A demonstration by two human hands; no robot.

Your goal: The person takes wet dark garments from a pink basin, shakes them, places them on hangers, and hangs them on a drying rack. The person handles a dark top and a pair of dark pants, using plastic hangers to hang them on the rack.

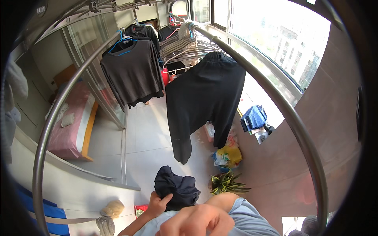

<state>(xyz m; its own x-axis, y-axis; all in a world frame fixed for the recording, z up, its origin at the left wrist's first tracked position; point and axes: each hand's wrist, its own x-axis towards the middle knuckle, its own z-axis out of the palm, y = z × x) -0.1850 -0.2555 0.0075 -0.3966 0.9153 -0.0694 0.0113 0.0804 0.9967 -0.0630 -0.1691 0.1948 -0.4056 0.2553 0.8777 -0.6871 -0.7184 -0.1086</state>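
Observation:
My left hand [159, 203] grips a bunched dark navy or black garment [177, 187], its thumb pressed over the cloth. Low in the picture and close to the camera is my right hand [199, 219], with its fingers bent; whether it holds anything is hidden. In front of me, black trousers with an elastic waist [203, 91] hang from a hanger on the right metal rail [265, 73]. A dark long-sleeved top [134, 70] hangs on a blue hanger from the left metal rail [66, 91].
Several hangers [180, 48] are bunched beyond the trousers. Below stand a potted plant [229, 184] and plastic bags [230, 156]. Folded blue cloth [254, 118] lies on the sill under the bright window [280, 38]. A bed [73, 118] shows past the glass door at left.

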